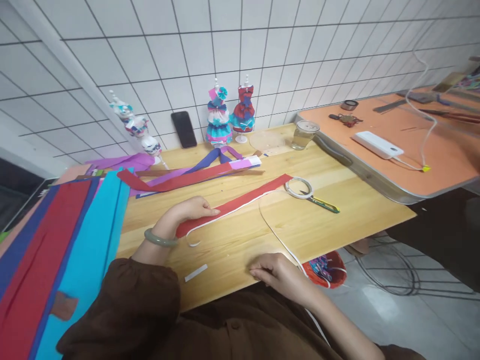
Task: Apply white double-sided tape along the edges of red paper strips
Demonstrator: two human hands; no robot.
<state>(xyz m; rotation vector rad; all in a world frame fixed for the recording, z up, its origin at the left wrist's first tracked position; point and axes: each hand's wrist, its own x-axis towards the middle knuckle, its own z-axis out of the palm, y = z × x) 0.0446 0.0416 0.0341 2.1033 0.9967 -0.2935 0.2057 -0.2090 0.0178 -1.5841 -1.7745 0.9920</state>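
A long red strip (247,196) lies slantwise on the wooden table, with a narrow white band along its near edge. One end of the band curls loose beside my left hand (193,207). That hand rests on the strip's left part, fingers curled under and thumb along the red surface. Near the table's front edge, my right hand (275,272) is closed in a pinch; anything between its fingertips is hidden. A thin white cord-like line (279,234) runs from the strip's edge down past this hand. A ring-shaped tape roll (299,188) sits at the strip's far end.
Beside the roll lies a utility knife (324,204). A white scrap (195,273) is near me. Coloured strips (180,182) and cloth sheets (93,215) spread left. Behind stand small dress forms (219,120), a phone (183,129) and a glass jar (304,136). A red basket (337,270) is below.
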